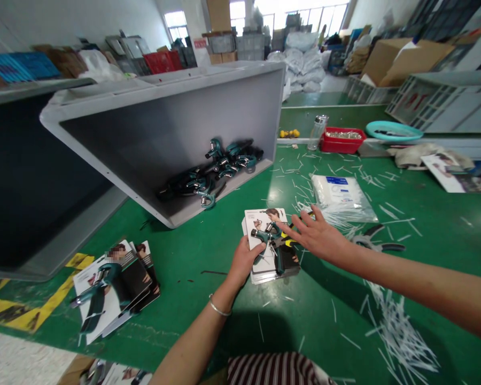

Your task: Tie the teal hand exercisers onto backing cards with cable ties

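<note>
Room: a workshop with pale walls, far windows, stacked crates and white sacks. Surface: one green table (192, 299), scattered with white strips (404, 331), piled thickest at near right.

Left side: a large grey bin (160, 101), tipped to show a heap of similar tools (208, 174); nearer, printed cards (138, 275) under another such tool (100, 286).

Centre: one teal-and-black tool (279, 259), lying on a card stack (260, 275). Long axis roughly near to far; joined end far, handles pointing near.

Left hand (242, 262): thumb laid over the tool's left part, at the stack's left edge; other fingers hidden, so how tightly they close cannot be told.

Right hand (315, 232): fingers spread and slightly bent, above yellow-and-black pliers (286, 240), whose nose points left over the tool; whether it grips them cannot be told.

Right side: a plastic bag (339, 195), grey-handled pliers (379, 246); farther, a red tray (342, 143) and turquoise dish (395, 133).
</note>
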`<state>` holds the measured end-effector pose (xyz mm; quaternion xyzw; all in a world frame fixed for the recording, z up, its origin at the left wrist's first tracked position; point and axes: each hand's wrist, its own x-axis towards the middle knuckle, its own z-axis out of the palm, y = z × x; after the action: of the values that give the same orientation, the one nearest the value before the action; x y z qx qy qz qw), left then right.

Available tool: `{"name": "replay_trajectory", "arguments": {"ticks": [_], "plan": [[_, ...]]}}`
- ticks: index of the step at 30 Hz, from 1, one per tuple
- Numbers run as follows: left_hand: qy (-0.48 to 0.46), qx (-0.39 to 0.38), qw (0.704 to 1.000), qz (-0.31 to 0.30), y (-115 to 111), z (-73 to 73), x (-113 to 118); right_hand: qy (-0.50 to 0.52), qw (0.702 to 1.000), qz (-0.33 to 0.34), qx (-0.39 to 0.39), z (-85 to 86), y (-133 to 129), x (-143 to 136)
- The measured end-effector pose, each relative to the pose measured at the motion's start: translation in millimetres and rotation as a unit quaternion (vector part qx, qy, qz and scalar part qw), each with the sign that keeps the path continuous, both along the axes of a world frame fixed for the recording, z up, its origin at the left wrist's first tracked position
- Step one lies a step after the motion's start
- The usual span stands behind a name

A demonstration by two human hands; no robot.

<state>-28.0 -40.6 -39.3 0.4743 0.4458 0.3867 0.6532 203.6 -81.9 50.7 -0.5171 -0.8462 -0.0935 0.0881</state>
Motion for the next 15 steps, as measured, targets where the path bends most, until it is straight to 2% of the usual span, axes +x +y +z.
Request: {"name": "replay_trajectory", "arguments": {"ticks": [4,8,12,15], "plan": [[-0.007,-0.002,1.000,-0.001,0.1,-2.6,-0.5,-0.050,0.998,0.001,-0.035,-6.1,4.0,2.4],[-0.025,-0.014,1.000,0.004,0.6,-1.7,1.3,-0.109,0.983,-0.019,-0.145,-6.4,4.0,7.2],[-0.059,-0.032,0.998,0.006,-1.5,3.4,3.0,-0.039,0.969,-0.029,-0.242,-5.1,-21.3,-6.3],[-0.082,-0.038,0.994,0.064,-8.0,8.5,2.3,0.070,0.957,-0.030,-0.280,-12.3,-56.8,-28.7]]}}
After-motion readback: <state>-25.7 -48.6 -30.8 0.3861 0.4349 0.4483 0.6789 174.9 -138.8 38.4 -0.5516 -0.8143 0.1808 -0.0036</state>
